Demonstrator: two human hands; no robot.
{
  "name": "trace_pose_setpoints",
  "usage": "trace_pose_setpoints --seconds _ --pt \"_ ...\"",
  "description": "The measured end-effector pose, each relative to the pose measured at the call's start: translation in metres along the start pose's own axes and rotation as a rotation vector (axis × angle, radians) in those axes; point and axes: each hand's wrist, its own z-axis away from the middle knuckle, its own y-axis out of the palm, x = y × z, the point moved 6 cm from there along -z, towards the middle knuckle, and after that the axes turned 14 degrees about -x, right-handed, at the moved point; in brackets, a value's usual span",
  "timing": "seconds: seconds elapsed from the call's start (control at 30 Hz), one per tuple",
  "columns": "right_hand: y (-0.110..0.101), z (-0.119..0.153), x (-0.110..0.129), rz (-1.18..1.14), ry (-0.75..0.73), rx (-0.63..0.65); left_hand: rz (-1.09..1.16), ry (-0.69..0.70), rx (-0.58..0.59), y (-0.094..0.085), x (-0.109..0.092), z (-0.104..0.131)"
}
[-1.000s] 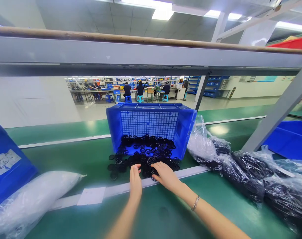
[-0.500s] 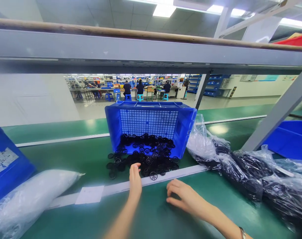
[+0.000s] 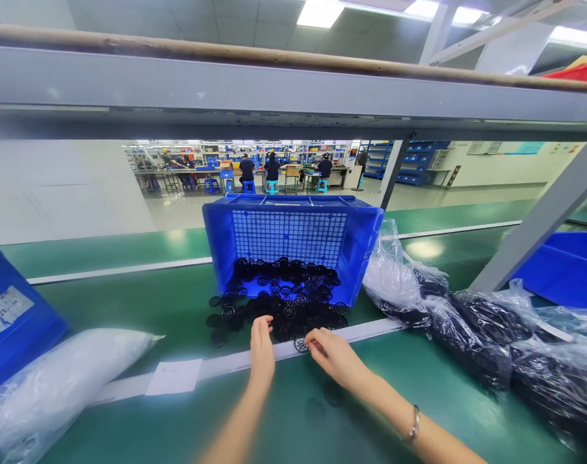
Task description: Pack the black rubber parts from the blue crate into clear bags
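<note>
A heap of small black spoked plastic discs [image 3: 289, 311] spills out of a blue crate [image 3: 365, 258] lying on its side, its opening toward me. At the heap's front edge is my left hand [image 3: 262, 351], fingers together and bent; what they hold, if anything, is hidden. My right hand [image 3: 339, 357] is closed at the fingertips on the edge of one black spoked disc [image 3: 301, 345] above the white strip [image 3: 370, 330]. Below my right hand, a dark blurred round shape [image 3: 332, 392] shows on the green surface [image 3: 293, 432].
Clear bags of black parts [image 3: 471, 341] lie to the right, before another blue bin [image 3: 558, 267]. On the left are a full whitish bag [image 3: 80, 367], a blue bin [image 3: 13, 316] and a paper slip [image 3: 174, 377]. A shelf beam [image 3: 293, 90] crosses overhead; people sit far behind.
My right hand has moved up and left from the bare green surface to the disc at the heap's front. My left hand has stayed almost in place.
</note>
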Motion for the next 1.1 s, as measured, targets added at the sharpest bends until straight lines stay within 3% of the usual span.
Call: trace_pose_setpoints --seconds 0.1,0.3,0.4,0.5,0.6,0.73,0.9,1.0,1.1 --pt "-0.009 0.008 -0.006 -0.081 0.052 -0.016 -0.008 0.004 0.003 0.001 -0.001 0.001" --pt "0.01 0.002 0.011 -0.013 -0.163 0.12 -0.018 0.025 0.004 0.001 -0.003 0.001" --pt "0.009 -0.001 0.008 -0.13 0.03 0.082 -0.028 0.041 -0.001 -0.002 -0.01 0.004" --pt "0.009 0.008 -0.004 -0.309 0.248 0.14 -0.034 0.125 -0.017 -0.005 -0.023 0.01" --pt "0.001 0.02 -0.017 -0.254 0.294 0.111 -0.024 0.228 -0.004 -0.005 -0.036 0.018" --pt "-0.018 0.03 -0.022 -0.265 0.247 0.014 -0.024 0.196 0.121 0.001 -0.04 0.037" --pt "-0.026 0.057 -0.018 -0.392 0.225 0.054 -0.092 0.011 0.388 0.005 -0.035 0.082" --pt "-0.02 0.088 -0.011 -0.379 0.2 0.082 -0.142 0.126 0.533 0.001 -0.036 0.115" --pt "-0.018 0.117 0.0 -0.371 0.183 0.069 -0.154 0.222 0.571 -0.004 -0.024 0.145"
